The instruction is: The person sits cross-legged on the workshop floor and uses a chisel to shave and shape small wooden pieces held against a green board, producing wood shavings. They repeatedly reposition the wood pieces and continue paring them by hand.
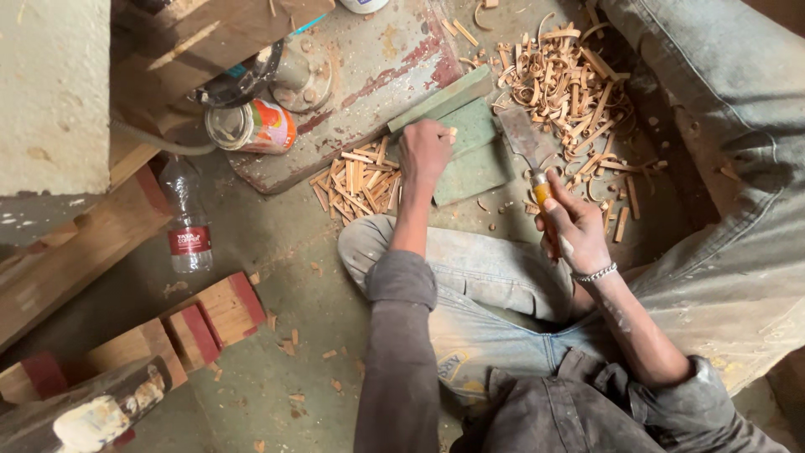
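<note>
— While you sit on the floor like this, why is your left hand so far in front?

— Because my left fingers pinch a small wood piece and stand it on the green board. The board lies directly under these fingers, so the piece has a flat and firm support. The fingers are closed around the piece, near its lower part I think, but the hand hides most of it.

— And the right hand?

— My right fingers are clenched around the yellow handle of the wide chisel. The blade points away from me and rests just to the right of my left fingers, apart from them and not touching the piece. I hold it slanted, so I judge the edge is kept ready beside the piece.

— What is the heap to the left of your left fingers?

— These are cut sticks, lying close together, touching the edge of the green board. I keep them near the holding hand, so it is a short way to reach.

— And beyond the chisel?

— There the curled shavings are spread, on the far side of my right fingers. It seems the waste falls on the blade's side.

— The other things?

— Far to the left of my left fingers are a plastic bottle and a tin can, well apart from the work.
</note>
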